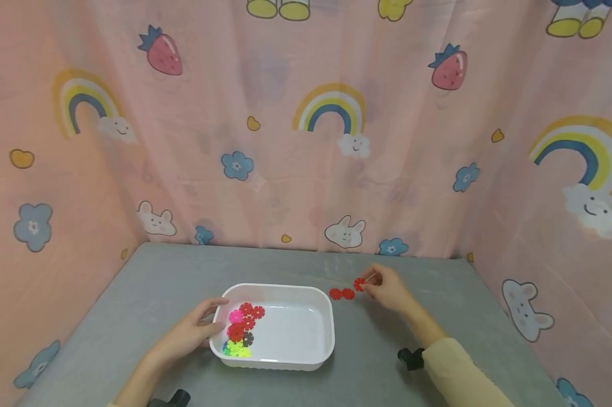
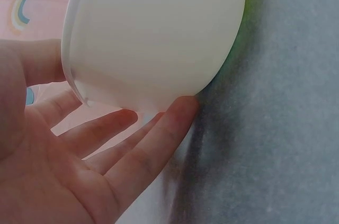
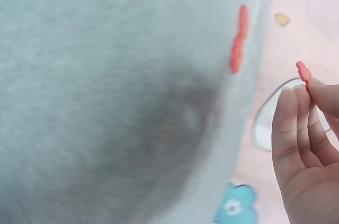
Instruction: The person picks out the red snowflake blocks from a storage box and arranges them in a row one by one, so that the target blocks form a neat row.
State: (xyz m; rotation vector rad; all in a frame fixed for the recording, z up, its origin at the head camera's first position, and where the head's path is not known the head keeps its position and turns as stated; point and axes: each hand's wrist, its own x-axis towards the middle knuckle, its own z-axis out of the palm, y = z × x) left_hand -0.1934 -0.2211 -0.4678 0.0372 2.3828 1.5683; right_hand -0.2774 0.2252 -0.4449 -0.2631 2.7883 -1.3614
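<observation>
A white plastic basin (image 1: 285,287) stands on the table, its left end held by my left hand (image 1: 189,325). The left wrist view shows the thumb at the rim and fingertips against the basin's outer wall (image 2: 159,33). To the basin's right, my right hand (image 1: 387,288) pinches a red notched plastic disc (image 1: 359,284) between thumb and fingertips, raised over the table in the right wrist view. Two more red discs (image 1: 342,294) lie side by side just left of that hand. Inside the basin's left part are red discs (image 1: 236,332), a pink one (image 1: 236,316), a dark grey one (image 1: 248,338) and yellow-green ones (image 1: 237,349).
The grey table (image 1: 184,271) ends at the back against a pink printed curtain (image 1: 285,186), which also hangs on both sides. Black wrist mounts (image 1: 412,358) are on both forearms, close over the table.
</observation>
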